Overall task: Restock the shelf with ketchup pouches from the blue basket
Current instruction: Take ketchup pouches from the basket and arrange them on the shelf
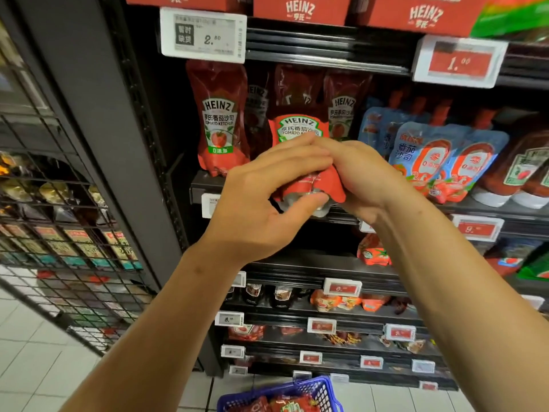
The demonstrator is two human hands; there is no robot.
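Observation:
Both my hands hold one red Heinz ketchup pouch (300,129) upright in front of the shelf (205,185). My left hand (261,203) grips its lower left side, thumb under the grey base. My right hand (365,179) curls round its right side. Only the pouch's label top and bottom edge show. On the shelf stands a front pouch (219,120) at the left, with several more pouches (341,108) behind the held one. The blue basket (323,388) sits on the floor below, holding more red pouches.
Blue tomato sauce pouches (430,156) and ketchup bottles (517,171) fill the shelf to the right. Price tags (203,34) hang on the shelf edge above. A black wire rack (59,218) with packets stands at the left. Lower shelves carry small sachets.

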